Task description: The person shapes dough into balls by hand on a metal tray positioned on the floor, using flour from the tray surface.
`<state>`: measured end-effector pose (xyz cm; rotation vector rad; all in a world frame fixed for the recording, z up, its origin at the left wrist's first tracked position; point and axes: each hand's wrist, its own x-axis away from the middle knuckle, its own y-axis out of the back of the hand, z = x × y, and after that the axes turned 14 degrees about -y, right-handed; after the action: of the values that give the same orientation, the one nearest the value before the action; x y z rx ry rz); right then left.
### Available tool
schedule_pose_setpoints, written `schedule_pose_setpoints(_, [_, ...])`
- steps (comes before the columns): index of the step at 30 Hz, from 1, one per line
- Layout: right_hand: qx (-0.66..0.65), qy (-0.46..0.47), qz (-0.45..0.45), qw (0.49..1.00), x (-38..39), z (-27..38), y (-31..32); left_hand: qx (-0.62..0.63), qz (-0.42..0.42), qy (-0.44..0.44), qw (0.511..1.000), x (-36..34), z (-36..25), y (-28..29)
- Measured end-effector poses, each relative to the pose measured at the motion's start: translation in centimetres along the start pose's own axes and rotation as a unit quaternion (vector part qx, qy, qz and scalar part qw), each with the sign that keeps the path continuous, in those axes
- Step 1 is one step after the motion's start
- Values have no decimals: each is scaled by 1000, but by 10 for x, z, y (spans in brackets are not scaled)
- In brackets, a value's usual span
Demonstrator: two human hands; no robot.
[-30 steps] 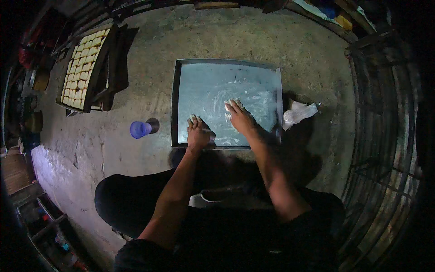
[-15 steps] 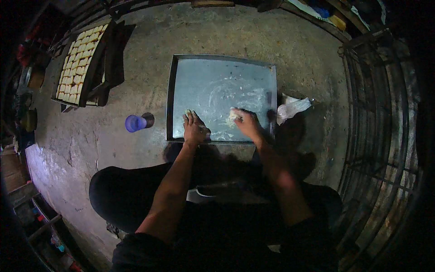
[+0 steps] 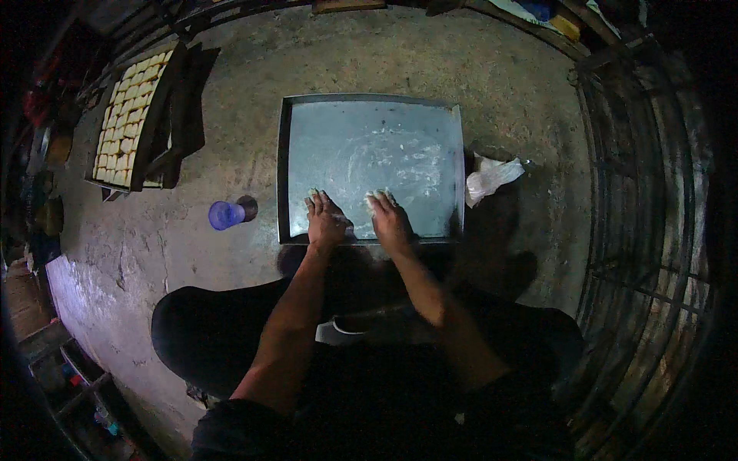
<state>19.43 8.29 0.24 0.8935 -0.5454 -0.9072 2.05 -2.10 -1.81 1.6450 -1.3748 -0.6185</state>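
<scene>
Over the tray, hands apart, fingers forward (tips whitish)

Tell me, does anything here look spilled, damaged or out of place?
White smears streak the metal tray unevenly, and a crumpled white bag or cloth lies loose on the floor beside the tray's right wall. The floor also looks cracked toward the left. Nothing else stands out.

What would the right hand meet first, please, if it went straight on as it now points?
The right hand would likely meet the tray's far rim, though the hand's height is unclear.
</scene>
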Motion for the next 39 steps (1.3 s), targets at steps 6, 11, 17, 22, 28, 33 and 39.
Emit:
schedule_pose_setpoints(6, [-114, 67, 110, 985, 5, -13, 15, 28, -14, -2, 1000, -5, -2, -2])
schedule_pose_setpoints(11, [-236, -78, 118, 961, -24, 12, 32, 16, -25, 4, 1000, 3, 15, -8])
schedule_pose_setpoints(17, [-376, -223, 66, 897, -65, -44, -7, 39, 1, -15, 999, -26, -15, -7])
schedule_pose_setpoints(22, [-56, -109, -20, 992, -56, -19, 23, 19, 2, 22, 1000, -6, 4, -1])
schedule_pose_setpoints(28, [8, 59, 92, 994, -37, 7, 31, 21, 6, 51, 998, -4, -5, 3])
schedule_pose_setpoints(33, [122, 47, 159, 979, -23, 8, 13, 0, 4, 35, 999, -8, -8, -1])
schedule_pose_setpoints(39, [201, 59, 218, 953, -43, 9, 22, 2, 17, 42, 999, -8, -7, 1])
